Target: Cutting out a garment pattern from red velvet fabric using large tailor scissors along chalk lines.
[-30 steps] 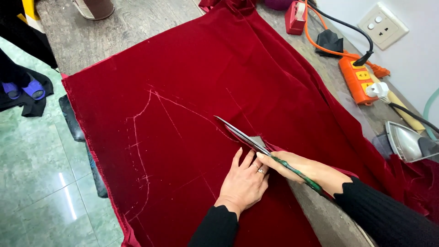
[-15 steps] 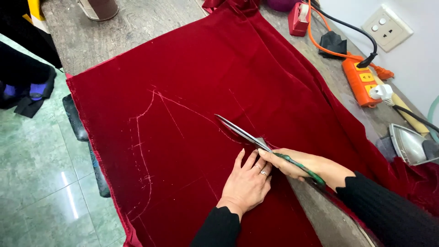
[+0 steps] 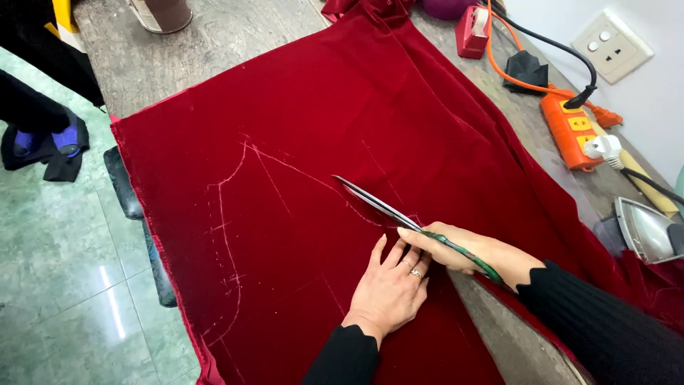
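Mid-cut: scissors (image 3: 399, 214) gripped closed-fisted by right hand (image 3: 470, 249), red velvet (image 3: 299, 142) pinned flat-palmed by left hand (image 3: 392, 289); chalk line (image 3: 285, 160) to be followed next.

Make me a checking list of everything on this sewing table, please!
Surface: grey wooden table, mostly covered by cloth.
Job's things: red velvet fabric spread flat, with chalk lines drawn on it; scissors with green handles, blades lying along a chalk line.
Clutter: red tape dispenser, iron, metal can, purple item at the far edge.
Hands: left hand pressed flat on the fabric; right hand in a shut grip on the scissors.
Cables: orange power strip with black and orange cords, white plug.
Surroundings: green tiled floor, wall socket, another person's feet at left.
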